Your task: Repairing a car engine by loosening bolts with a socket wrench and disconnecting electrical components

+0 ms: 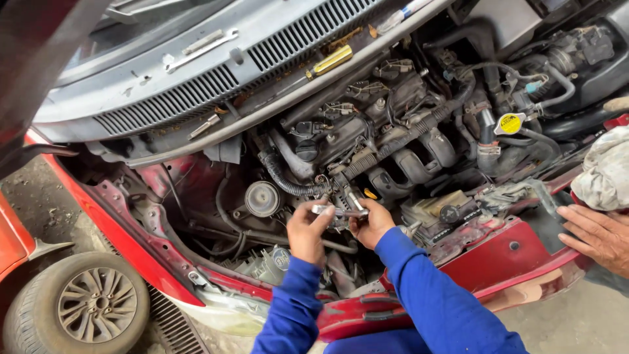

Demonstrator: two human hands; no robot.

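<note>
Both arms, in bright blue sleeves, reach up and forward into the open engine bay of a red car. The left hand [306,231] is curled, wrist bent back, its grip closed around the near end of a shiny metal wrench [339,211]. The right hand [373,223] sits just beside it, knuckles up, its grip pinched shut on the other end of the same wrench. The tool lies roughly level between the two hands, right in front of the engine [386,124], just below a ribbed black hose [288,180] that curves down from it.

Right of the engine, a round yellow cap [510,123] with dark markings tops a black filler neck. Beyond the engine, on the grey vent panel [196,85] under the windscreen, lies a screwdriver with a yellow handle [331,61]. Left of the engine and a little lower, a round grey pulley [262,198] faces outward. Near the front edge of the bay, just left of the left wrist, a small round blue-and-white sticker [282,257] shows on a pale part.

Far right of the engine, another person's hand [599,233] rests flat on the red body edge, beside a crumpled grey rag [606,170]. Far left and below, a car wheel [75,305] stands on the dirt floor.
</note>
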